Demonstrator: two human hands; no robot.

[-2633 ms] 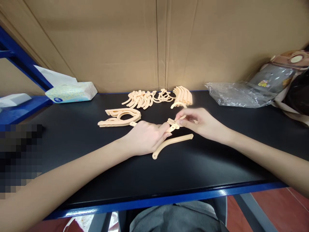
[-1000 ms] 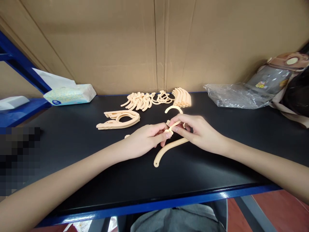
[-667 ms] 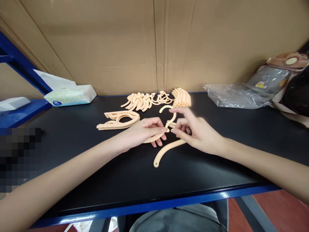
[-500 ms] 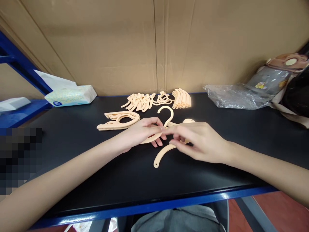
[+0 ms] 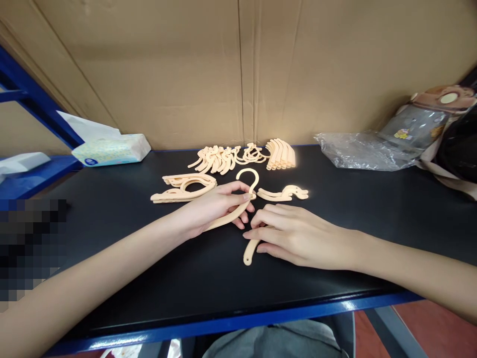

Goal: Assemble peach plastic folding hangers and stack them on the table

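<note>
My left hand point(image 5: 227, 204) is closed on a cream hanger hook point(image 5: 257, 180) and a curved hanger arm point(image 5: 229, 217), which meet at the fingertips. Just to the right and lower, my right hand point(image 5: 285, 231) has its fingers around another curved hanger arm point(image 5: 249, 254); the holed end sticks out and the rest is under the hand. Beyond the right hand lie cream hanger pieces point(image 5: 283, 193), one with a wavy end. Left of my left hand rests a stack of folded hangers point(image 5: 186, 188).
Along the back of the black table point(image 5: 149, 278) lie a heap of short curved pieces point(image 5: 214, 159), several loose hooks point(image 5: 253, 153) and a row of hanger arms point(image 5: 280, 154). A tissue pack point(image 5: 112, 149) sits back left; a clear plastic bag point(image 5: 350, 149) and a bottle point(image 5: 417, 122) are back right.
My right hand has left the joint at the left fingertips and moved down onto the loose arm, which has shifted slightly. The hook in my left hand has moved a little left.
</note>
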